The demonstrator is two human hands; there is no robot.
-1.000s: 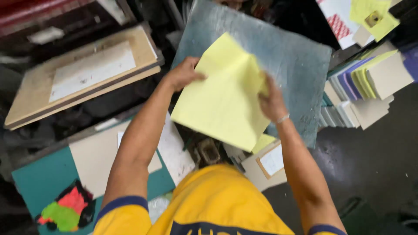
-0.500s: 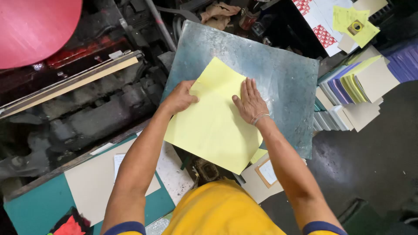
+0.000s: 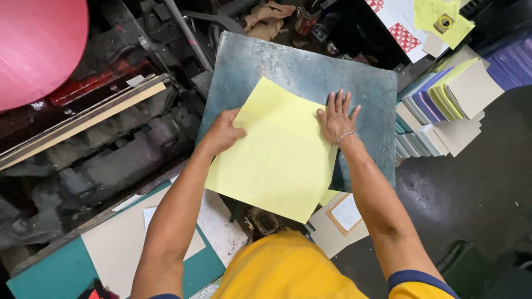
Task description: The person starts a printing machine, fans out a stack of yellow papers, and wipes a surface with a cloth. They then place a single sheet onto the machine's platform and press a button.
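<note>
Nearest the camera is the person's yellow shirt with dark-banded sleeves, and both bare forearms reach forward from it. Just below left lies a teal board carrying a pale grey card sheet and some white papers.

Beyond the shirt, a large pale yellow paper sheet lies turned like a diamond on a mottled blue-grey metal plate, its near corner overhanging the plate's lower edge. Half a second ago the sheet sat a little lower and the hands were closer together; a second ago it was held up in the air (so it has now been laid down and is being squared up on the surface).

The left hand holds the sheet's left edge, thumb on top, fingers curled under and pinching the paper. The right hand, with a thin bracelet at the wrist, rests flat at the sheet's right corner, fingers spread and reaching onto the plate.

Farther off, dark oily machinery and a round pink-red shape sit left; stacks of purple, green and grey card stand right.
</note>
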